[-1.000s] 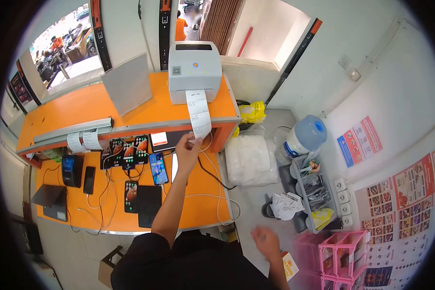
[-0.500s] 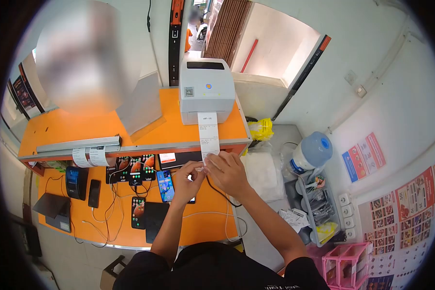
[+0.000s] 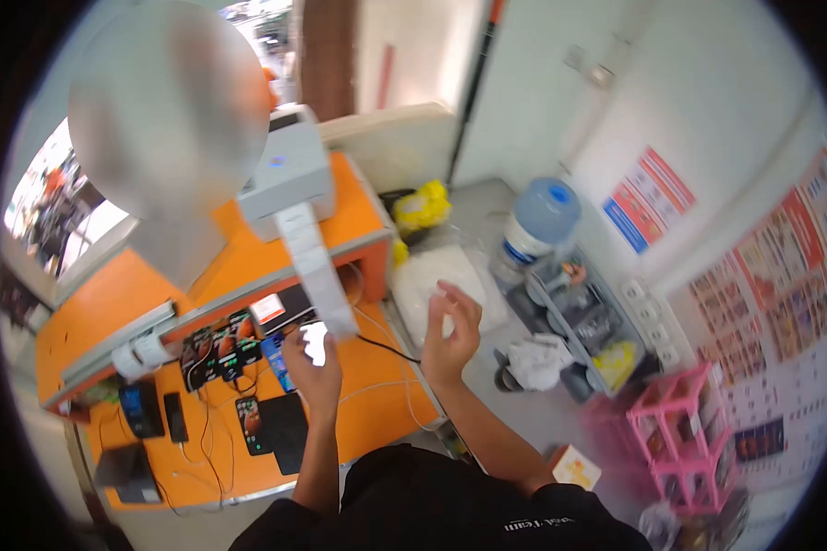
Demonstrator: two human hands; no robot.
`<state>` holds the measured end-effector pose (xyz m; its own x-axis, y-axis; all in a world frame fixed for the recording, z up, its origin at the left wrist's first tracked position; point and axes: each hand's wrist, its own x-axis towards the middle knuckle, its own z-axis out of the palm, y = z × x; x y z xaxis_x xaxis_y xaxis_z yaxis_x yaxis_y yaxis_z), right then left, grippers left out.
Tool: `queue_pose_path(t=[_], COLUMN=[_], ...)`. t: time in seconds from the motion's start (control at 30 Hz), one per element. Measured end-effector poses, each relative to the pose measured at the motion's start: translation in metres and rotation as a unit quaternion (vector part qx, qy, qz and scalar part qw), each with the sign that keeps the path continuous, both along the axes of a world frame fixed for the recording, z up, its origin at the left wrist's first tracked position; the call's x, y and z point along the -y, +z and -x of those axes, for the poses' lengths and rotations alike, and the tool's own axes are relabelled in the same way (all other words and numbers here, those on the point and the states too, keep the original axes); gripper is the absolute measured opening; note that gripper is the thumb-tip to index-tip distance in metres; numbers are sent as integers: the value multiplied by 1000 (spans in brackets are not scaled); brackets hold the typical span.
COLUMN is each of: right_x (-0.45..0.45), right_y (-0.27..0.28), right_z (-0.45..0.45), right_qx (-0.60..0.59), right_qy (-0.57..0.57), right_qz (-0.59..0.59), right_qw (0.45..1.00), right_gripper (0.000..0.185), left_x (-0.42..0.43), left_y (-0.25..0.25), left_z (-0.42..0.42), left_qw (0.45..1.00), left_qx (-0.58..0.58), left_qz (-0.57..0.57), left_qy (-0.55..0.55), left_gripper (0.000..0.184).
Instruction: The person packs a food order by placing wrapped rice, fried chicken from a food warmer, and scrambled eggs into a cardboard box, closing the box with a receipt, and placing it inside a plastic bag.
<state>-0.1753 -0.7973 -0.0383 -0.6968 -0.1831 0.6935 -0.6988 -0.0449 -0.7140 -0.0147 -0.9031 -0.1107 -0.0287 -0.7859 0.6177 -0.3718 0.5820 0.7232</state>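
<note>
My left hand [image 3: 317,372] is over the orange desk, its thumb and fingers apart. Between them shows a bright white patch [image 3: 314,342]; I cannot tell whether it is held or lies behind. My right hand [image 3: 452,338] is raised to the right, thumb and fingers curled in a pinch; anything in it is too small to make out. A printed paper label strip [image 3: 317,266] hangs from the white label printer [image 3: 289,174] on the shelf. Its lower end is close to my left hand, and a gap separates it from my right.
Phones [image 3: 248,424], cables and a black tablet-like slab [image 3: 280,433] lie on the orange desk [image 3: 363,418]. To the right are a plastic-wrapped white stack [image 3: 441,266], a blue water jug [image 3: 547,211], a grey basket [image 3: 606,308] and a pink rack [image 3: 680,432]. A round blurred area covers the upper left.
Both hands were together at the strip's lower end; now they are apart, the right one farther right. The strip hangs lower. The view has turned right.
</note>
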Motion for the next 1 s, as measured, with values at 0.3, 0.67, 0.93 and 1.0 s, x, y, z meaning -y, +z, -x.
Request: queue_pose_path(t=[0.3, 0.67, 0.93, 1.0], right_x=[-293, -540, -599, -596], right_y=[-70, -190, -261, -270], right_z=[-51, -123, -113, -101], right_qx=[-178, 377, 434, 431], right_qy=[-152, -366, -386, -373], right_qz=[-211, 83, 93, 87], right_qw=[949, 847, 809, 817], right_gripper=[31, 19, 23, 23], left_x=[-223, -468, -534, -534], left_y=[2, -75, -187, -197], left_z=[68, 119, 137, 139], left_qw=[576, 555, 607, 609], left_qx=[27, 247, 175, 170], left_qz=[-560, -75, 227, 213], left_qy=[-594, -791, -741, -745], left_gripper=[17, 30, 43, 40])
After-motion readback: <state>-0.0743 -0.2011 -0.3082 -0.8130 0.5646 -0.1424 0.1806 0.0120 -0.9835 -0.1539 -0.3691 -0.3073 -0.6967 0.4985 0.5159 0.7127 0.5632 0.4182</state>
